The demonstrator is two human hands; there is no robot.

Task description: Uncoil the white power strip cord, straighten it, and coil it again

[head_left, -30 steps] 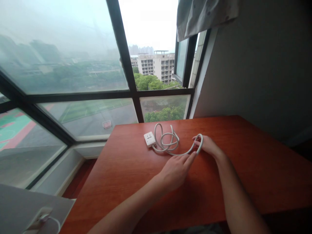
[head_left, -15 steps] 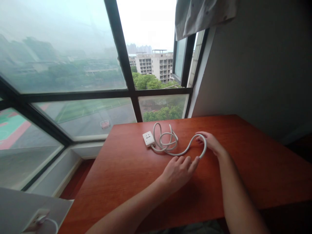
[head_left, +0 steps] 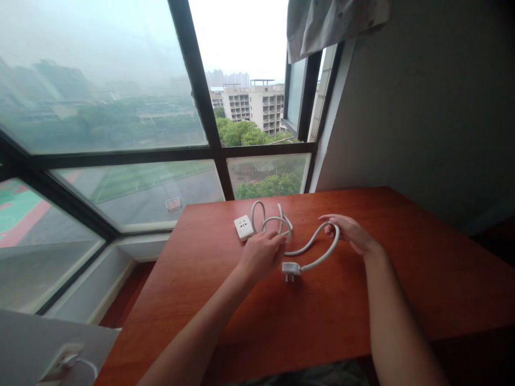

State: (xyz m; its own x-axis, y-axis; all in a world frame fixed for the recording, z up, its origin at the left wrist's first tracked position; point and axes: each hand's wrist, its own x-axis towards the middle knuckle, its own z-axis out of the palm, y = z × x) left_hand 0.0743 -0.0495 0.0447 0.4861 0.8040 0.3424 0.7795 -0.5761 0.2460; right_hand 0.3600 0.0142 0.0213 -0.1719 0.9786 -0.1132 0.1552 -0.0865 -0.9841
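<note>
Window: a dark-framed window (head_left: 201, 107) was seen at the far left, beyond the table edge.
Socket block: the white socket block (head_left: 243, 227) was laid flat on the red-brown table (head_left: 402, 279), at the far left end of the cord.
Left hand: the left hand (head_left: 261, 254) was closed knuckles-up over the near edge of the coils (head_left: 273, 218), just right of the block.
Plug: the plug (head_left: 290, 268) was left lying on the table just near-right of that hand, apart from it.
Cable: the cable (head_left: 322, 258) was swept right from the plug, then bent back left toward the coils.
Right hand: the right hand (head_left: 352, 234) was held loosely open, fingertips hooked inside the bend and touching it.
Handling: the cord was judged light, smooth and springy, its thick sheath keeping a curve.
Hold: it was judged best taken at a bend or behind the plug body.
</note>
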